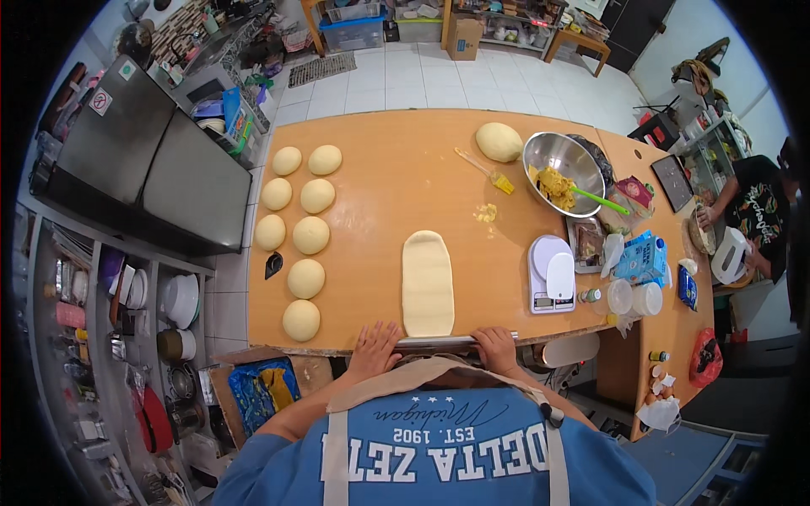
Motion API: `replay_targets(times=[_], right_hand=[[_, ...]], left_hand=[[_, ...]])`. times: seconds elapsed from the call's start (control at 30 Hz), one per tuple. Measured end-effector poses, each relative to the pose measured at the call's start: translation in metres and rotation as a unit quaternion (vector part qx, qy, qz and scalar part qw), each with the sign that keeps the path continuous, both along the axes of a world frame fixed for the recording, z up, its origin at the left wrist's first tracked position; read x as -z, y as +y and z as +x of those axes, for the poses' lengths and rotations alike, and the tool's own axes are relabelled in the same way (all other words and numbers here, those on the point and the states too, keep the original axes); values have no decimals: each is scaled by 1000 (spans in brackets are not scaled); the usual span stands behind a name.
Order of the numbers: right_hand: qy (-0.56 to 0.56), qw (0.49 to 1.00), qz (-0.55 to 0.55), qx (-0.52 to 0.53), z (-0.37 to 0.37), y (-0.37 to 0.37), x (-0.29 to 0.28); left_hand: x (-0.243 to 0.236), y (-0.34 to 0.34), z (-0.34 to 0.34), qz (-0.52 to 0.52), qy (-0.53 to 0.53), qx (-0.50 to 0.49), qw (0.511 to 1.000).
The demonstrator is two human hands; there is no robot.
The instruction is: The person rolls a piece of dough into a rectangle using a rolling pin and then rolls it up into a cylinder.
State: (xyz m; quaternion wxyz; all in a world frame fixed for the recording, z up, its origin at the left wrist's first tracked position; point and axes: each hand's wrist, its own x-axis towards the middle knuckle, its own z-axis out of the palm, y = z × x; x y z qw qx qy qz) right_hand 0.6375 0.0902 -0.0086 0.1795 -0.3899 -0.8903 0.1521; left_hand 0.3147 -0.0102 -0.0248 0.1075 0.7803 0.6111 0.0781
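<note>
A long, flat strip of rolled dough [428,282] lies lengthwise in front of me, its near end close to the table's front edge. Along that edge a metal rolling pin [436,341] lies crosswise, just short of the dough. My left hand [375,348] is at the pin's left end, palm down with fingers stretched out and spread. At the other end, my right hand [495,347] is curled over the pin, whose tip sticks out beyond it. Several round dough balls [310,235] stand in two columns on the left of the table.
A larger dough lump [499,142], a steel bowl [548,152] of yellow filling with a green-handled spatula [603,201], and a pastry brush [489,173] sit far right. Nearer are a kitchen scale [552,274] and a blue carton [641,259]. Another person [751,211] works at the right with a hand mixer.
</note>
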Motion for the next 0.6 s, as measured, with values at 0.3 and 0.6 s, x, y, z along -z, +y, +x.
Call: replay_targets(times=[0.3,0.6], right_hand=[[-83,991,28,97,-51,72,9],[-120,980,69,141,-93,192,2]], left_hand=[[13,87,-15,-9,-29,-106,994],[8,219,-38,-83,-6,-172,982]])
